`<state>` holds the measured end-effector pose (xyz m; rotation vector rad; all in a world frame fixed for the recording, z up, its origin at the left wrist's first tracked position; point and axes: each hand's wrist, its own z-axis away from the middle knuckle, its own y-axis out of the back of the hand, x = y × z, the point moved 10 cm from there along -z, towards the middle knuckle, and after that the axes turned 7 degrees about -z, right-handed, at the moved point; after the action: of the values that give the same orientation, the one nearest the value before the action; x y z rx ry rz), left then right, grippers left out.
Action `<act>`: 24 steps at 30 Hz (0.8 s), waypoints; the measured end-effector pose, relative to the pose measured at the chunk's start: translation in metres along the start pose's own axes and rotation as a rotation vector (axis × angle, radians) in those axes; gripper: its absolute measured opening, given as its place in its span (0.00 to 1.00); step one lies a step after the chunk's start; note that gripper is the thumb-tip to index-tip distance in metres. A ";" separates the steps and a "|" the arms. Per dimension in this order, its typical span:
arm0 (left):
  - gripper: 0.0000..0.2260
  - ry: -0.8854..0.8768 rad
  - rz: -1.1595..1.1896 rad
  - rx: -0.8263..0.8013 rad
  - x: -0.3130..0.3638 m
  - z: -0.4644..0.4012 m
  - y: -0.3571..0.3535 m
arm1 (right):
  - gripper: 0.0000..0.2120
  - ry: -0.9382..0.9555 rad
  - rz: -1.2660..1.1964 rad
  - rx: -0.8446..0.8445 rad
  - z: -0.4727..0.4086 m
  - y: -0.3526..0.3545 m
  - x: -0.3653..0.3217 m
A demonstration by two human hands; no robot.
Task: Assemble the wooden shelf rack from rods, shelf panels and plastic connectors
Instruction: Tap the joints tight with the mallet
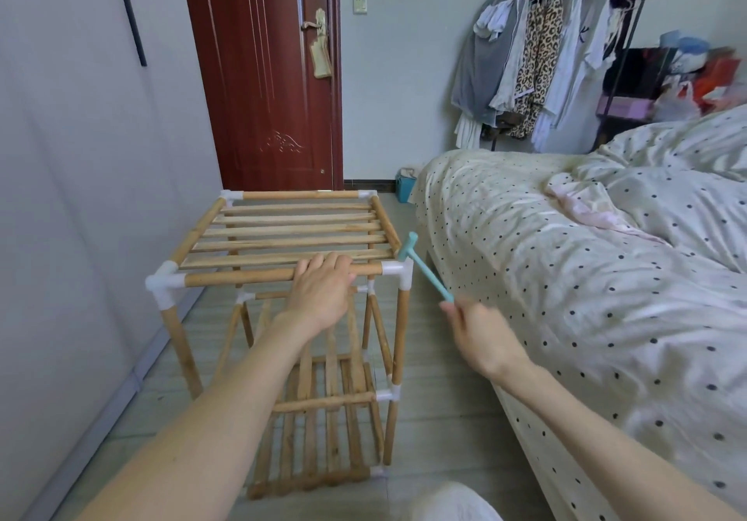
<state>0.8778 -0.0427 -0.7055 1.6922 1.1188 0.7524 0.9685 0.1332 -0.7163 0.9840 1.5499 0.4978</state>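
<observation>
Rack [283, 278] stands upright on the floor between wall and bed, all tiers in. I judge this the seating step. Left hand [321, 292] curls over the top front rod [242, 277], steadying. Right hand [483, 332] pinches a small mallet [420, 266], head at the front-right connector [398, 272]. Next: tap squarely downward.

Polka-dot bed [566, 278], red door [262, 76], clothes rack [537, 56]

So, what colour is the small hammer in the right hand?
The hammer is light teal, head and handle alike, seen in the head view, the only one here.
</observation>
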 end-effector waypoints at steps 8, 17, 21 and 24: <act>0.13 0.004 0.010 0.019 -0.002 0.000 0.000 | 0.17 -0.027 0.014 0.115 0.002 0.011 -0.003; 0.13 0.006 0.015 0.026 -0.001 -0.001 0.001 | 0.15 -0.067 -0.004 0.097 0.000 0.004 0.011; 0.13 0.008 0.007 0.034 0.000 -0.001 -0.001 | 0.17 -0.044 -0.277 0.286 -0.013 0.048 0.009; 0.13 0.010 0.006 0.030 -0.002 -0.003 -0.001 | 0.14 0.115 -0.365 0.595 0.007 0.086 -0.018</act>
<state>0.8746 -0.0430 -0.7057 1.7191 1.1374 0.7525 1.0012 0.1651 -0.6408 1.0862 1.9831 -0.1840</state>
